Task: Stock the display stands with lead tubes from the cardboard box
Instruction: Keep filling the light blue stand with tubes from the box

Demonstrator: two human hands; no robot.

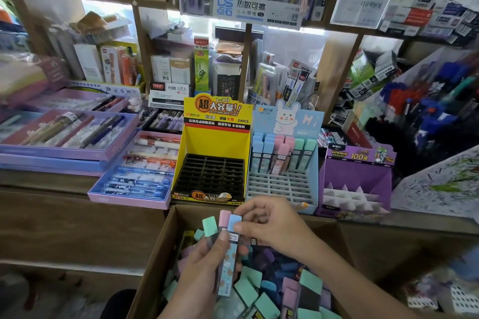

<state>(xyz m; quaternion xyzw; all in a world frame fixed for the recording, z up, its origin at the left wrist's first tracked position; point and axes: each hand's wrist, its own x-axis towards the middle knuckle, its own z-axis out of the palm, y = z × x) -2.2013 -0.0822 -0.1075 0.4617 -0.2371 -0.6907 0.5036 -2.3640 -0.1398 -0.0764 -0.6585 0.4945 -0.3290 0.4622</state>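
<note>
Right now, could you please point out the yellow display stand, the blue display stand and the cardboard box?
yellow display stand (216, 141): head view, on its bare yellow back panel.
blue display stand (309, 122): head view, on its header card.
cardboard box (162, 248): head view, on its left inner wall.

Three lead tubes (225, 217) in my left hand (199, 274): caps mint green, pink, light blue. Blue-capped tube (228, 274): pale blue body, brownish spot print. Yellow stand (216, 137): black grid, red and black banner strips. Light blue stand (308, 122): white rabbit, pale grey grid, stocked tubes (282, 155) blue, pink, green. Purple stand (355, 173): white dividers. Cardboard box (155, 254) brown; loose tubes (247, 290) mint, pink, purple, blue.
</note>
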